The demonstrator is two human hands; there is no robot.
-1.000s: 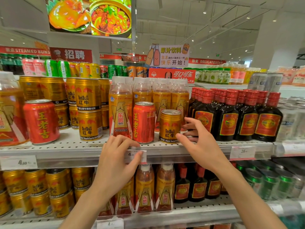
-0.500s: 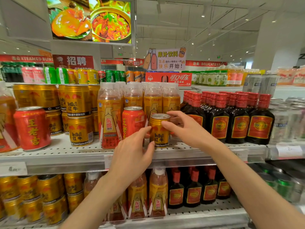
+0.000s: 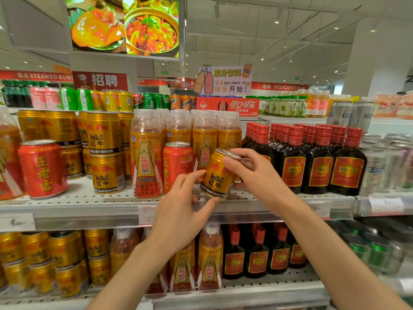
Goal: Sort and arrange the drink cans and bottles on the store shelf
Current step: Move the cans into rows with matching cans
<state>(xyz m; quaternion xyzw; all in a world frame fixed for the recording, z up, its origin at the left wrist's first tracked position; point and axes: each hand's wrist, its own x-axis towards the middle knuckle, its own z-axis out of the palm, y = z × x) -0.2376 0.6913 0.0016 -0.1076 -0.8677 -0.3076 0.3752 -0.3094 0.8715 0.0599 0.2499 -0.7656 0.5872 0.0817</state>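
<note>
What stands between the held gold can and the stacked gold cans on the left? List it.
In the head view: a red can and an orange bottle on the shelf.

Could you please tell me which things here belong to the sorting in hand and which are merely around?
In hand: gold can, held tilted by left hand and right hand; gold can stack; shelf.

Merely around: food poster; juice sign.

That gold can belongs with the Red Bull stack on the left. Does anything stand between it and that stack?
Yes. The gold can, gripped by both hands, has a red can and an orange bottle standing between it and the Red Bull stack.
</note>
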